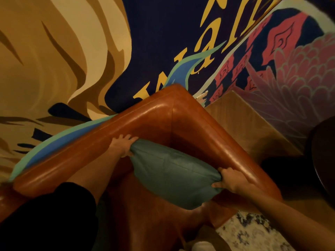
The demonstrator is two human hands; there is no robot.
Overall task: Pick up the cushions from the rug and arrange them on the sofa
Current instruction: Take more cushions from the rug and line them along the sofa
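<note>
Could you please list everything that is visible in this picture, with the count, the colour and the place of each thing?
cushion: one, teal green, in the corner of the sofa, held at two opposite ends
sofa: one, reddish brown leather, centre of view, its corner against the walls
wall painting: covers two walls, tan, dark blue, yellow, pink, behind the sofa
wooden side table: one, light brown, right of the sofa by the wall
rug: one, white with dark specks, bottom right
dark round object: one, nearly black, right edge; cannot tell what it is
left hand: one, gripping the cushion's upper left end
right hand: one, gripping the cushion's right end
black sleeve: one, bottom left
</note>
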